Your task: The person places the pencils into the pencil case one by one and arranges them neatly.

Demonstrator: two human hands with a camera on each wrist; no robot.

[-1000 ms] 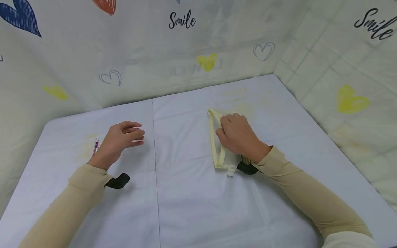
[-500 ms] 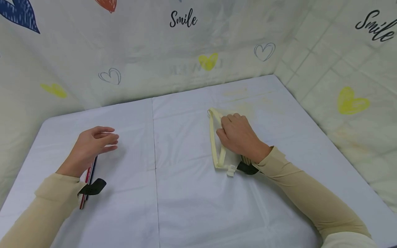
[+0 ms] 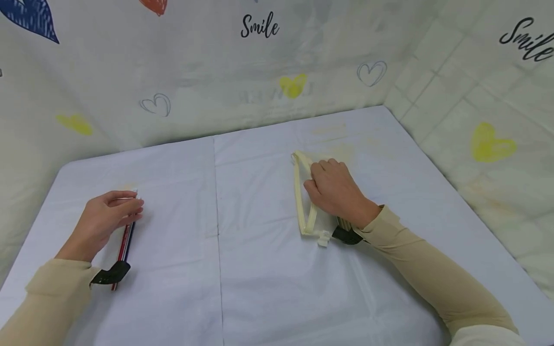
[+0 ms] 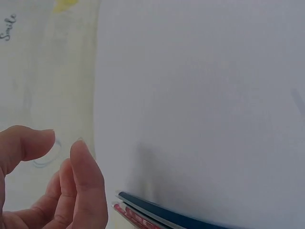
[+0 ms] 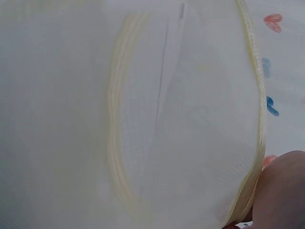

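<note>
My left hand (image 3: 106, 216) hovers over several slim pens (image 3: 125, 245) lying on the left of the table, one dark blue and one red and white. Its thumb and fingers stand apart with nothing between them. In the left wrist view the pens (image 4: 157, 212) run along the bottom edge, below the fingertips. My right hand (image 3: 335, 190) grips the edge of a see-through mesh pouch with pale yellow trim (image 3: 298, 202), its mouth held apart. Up close, the right wrist view is filled by the sheer mesh (image 5: 205, 143), with fingers at its lower right edge.
A white tag (image 3: 323, 239) sticks out from the pouch's near corner. The table's white cloth (image 3: 259, 288) has a seam down the middle. Behind and to the right hang printed fabric walls (image 3: 207, 72). Black camera mounts (image 3: 112, 274) sit under the wrists.
My left hand has moved left and lowered toward the pens, first uncovering more of them and then reaching over their far ends. The right hand keeps its grip on the pouch.
</note>
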